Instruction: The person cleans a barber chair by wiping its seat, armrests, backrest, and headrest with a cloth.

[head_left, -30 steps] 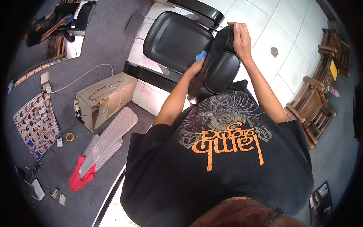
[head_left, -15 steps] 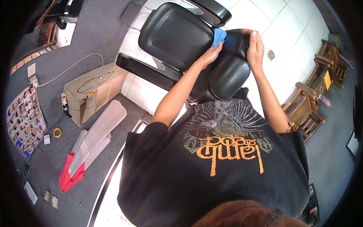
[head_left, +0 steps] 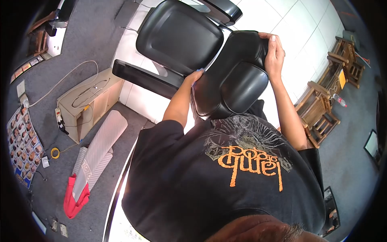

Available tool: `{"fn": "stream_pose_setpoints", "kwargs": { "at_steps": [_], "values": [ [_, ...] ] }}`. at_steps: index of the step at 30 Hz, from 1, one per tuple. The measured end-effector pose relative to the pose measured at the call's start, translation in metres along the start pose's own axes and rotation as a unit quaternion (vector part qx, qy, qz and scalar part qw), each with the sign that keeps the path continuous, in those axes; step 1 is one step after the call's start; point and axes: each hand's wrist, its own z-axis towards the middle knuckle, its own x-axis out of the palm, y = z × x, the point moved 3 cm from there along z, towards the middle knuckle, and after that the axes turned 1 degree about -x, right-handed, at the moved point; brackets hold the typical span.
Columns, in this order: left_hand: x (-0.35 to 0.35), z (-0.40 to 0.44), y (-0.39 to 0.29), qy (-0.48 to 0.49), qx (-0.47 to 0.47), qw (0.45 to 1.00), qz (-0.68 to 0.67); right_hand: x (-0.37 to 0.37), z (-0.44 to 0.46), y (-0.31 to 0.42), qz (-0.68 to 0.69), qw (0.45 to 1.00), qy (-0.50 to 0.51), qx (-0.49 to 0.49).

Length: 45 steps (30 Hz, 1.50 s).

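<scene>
A black padded barber chair fills the upper middle, with its seat (head_left: 181, 34), backrest (head_left: 213, 74) and rounded headrest (head_left: 244, 87) in view. My left hand (head_left: 194, 77) is at the backrest's left edge, near the armrest. Only a sliver of the blue cloth (head_left: 200, 70) shows at its fingers; the rest is hidden. My right hand (head_left: 275, 57) is curled over the backrest's right edge, its fingertips bent round the upper corner. What lies under its palm cannot be seen.
Armrests (head_left: 147, 78) flank the seat. On the left are a wooden cabinet (head_left: 90, 105) with cables, a striped padded board (head_left: 100, 141) with red cloth, and a hairstyle poster (head_left: 24, 147). Wooden chairs (head_left: 318, 109) and a plastic bottle (head_left: 340, 100) are at the right.
My left hand has slid with the blue cloth from the backrest's upper part down to its left edge. My right hand keeps its hold on the right edge. The view has shifted slightly.
</scene>
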Motion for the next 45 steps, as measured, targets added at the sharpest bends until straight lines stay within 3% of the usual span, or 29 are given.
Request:
{"fn": "stream_pose_setpoints", "kwargs": {
  "at_steps": [1,5,7,8,11,13,14,17,26,30,34,35,38,40,45],
  "values": [
    [-0.004,-0.006,0.007,0.039,-0.011,0.998,-0.037,0.000,0.000,0.000,0.005,1.000,-0.002,0.005],
    [0.012,-0.007,-0.008,-0.039,-0.005,0.999,0.008,0.001,-0.001,-0.003,0.017,1.000,-0.009,-0.005],
    [0.043,-0.082,-0.071,-0.054,0.023,0.998,0.025,0.001,0.000,-0.006,0.027,1.000,-0.012,0.000],
    [0.057,-0.102,-0.099,-0.059,0.063,0.996,0.006,0.001,-0.001,-0.007,0.033,0.999,-0.014,0.004],
    [0.062,-0.030,-0.152,-0.015,0.183,0.978,-0.096,0.001,-0.002,-0.006,0.048,0.999,-0.024,0.001],
    [0.094,-0.097,-0.213,-0.018,0.288,0.954,-0.084,0.001,-0.002,-0.006,0.052,0.998,-0.029,-0.008],
    [0.101,-0.097,-0.231,-0.047,0.356,0.932,-0.054,0.001,-0.002,-0.006,0.055,0.998,-0.032,-0.008],
    [0.136,-0.169,-0.263,-0.112,0.425,0.893,0.091,0.000,-0.003,-0.007,0.071,0.997,-0.041,-0.002],
    [0.146,-0.275,-0.136,-0.128,0.424,0.893,0.079,0.000,-0.005,-0.023,0.160,0.983,-0.089,0.004],
    [0.156,-0.299,-0.104,-0.147,0.429,0.888,0.074,0.002,-0.007,-0.033,0.283,0.953,-0.107,0.032],
    [0.184,-0.308,-0.141,-0.166,0.523,0.817,0.179,0.006,-0.005,-0.045,0.388,0.910,-0.125,0.078],
    [0.191,-0.311,-0.159,-0.145,0.511,0.823,0.200,0.006,-0.004,-0.048,0.416,0.895,-0.129,0.096],
    [0.203,-0.294,-0.205,-0.279,0.573,0.691,0.342,0.005,-0.001,-0.054,0.484,0.848,-0.157,0.145],
    [0.208,-0.286,-0.244,-0.249,0.552,0.662,0.442,-0.002,-0.001,-0.055,0.523,0.823,-0.145,0.170],
    [0.227,-0.285,-0.291,-0.251,0.419,0.650,0.582,-0.006,-0.011,-0.081,0.575,0.753,-0.172,0.269]
  ]
}}
